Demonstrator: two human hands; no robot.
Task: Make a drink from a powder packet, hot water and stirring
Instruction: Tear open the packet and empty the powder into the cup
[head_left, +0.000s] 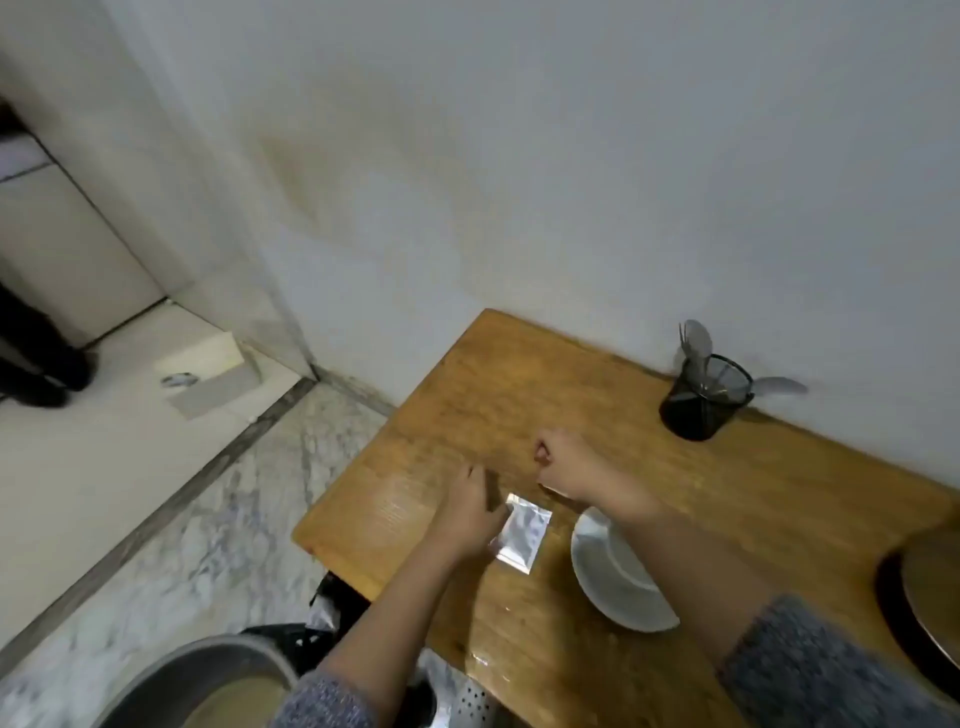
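Observation:
A small silver powder packet lies flat on the wooden table. My left hand rests palm down just left of it, the thumb side touching the packet's edge, fingers loosely apart. My right hand hovers just beyond the packet with fingers curled into a loose fist; something small may be pinched in it, too blurred to tell. A white bowl sits right of the packet, partly hidden under my right forearm. Spoons stand in a black mesh holder at the back by the wall.
A dark round lidded vessel sits at the table's right edge. A metal pot is low at the left, off the table. A box lies on the floor, and a person's dark legs stand at far left.

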